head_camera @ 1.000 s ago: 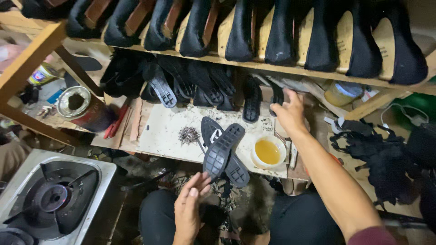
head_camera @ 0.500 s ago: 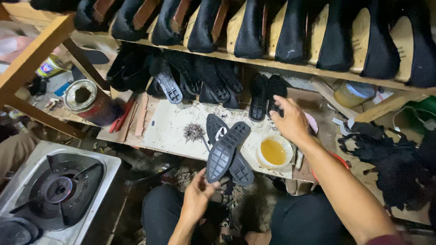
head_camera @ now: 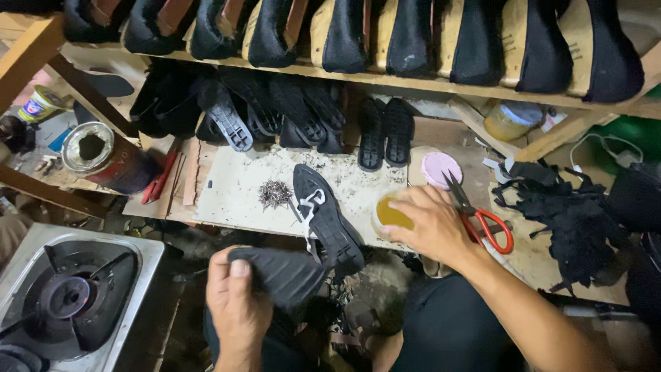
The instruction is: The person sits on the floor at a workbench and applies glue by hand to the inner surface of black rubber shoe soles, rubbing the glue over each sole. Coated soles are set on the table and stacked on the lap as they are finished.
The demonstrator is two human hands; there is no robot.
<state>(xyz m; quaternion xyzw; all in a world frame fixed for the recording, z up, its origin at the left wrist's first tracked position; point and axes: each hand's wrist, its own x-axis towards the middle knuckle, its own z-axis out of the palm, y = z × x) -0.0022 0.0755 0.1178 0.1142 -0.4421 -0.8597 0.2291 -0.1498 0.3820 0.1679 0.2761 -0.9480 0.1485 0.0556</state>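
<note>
The black rubber shoe sole [head_camera: 279, 274] now sits low in the view, over the person's lap and clear of the tabletop [head_camera: 227, 189], where half a second ago it lay across the edge on top of a second sole [head_camera: 329, 220]. The left hand [head_camera: 234, 300] grips it, thumb on top and fingers closed round its end, so the sole has been picked up for handling. The right hand [head_camera: 430, 224], which had been up by the row of soles under the shelf [head_camera: 427, 86], has come down to the small bowl of yellow glue [head_camera: 391, 215]; its fingers curl over the rim, and whether they pinch anything cannot be told. Red-handled scissors [head_camera: 478, 217] lie just beside that hand, a pile of small nails [head_camera: 274, 194] sits left of the second sole, and a gas burner [head_camera: 65, 300] stands at lower left.
</note>
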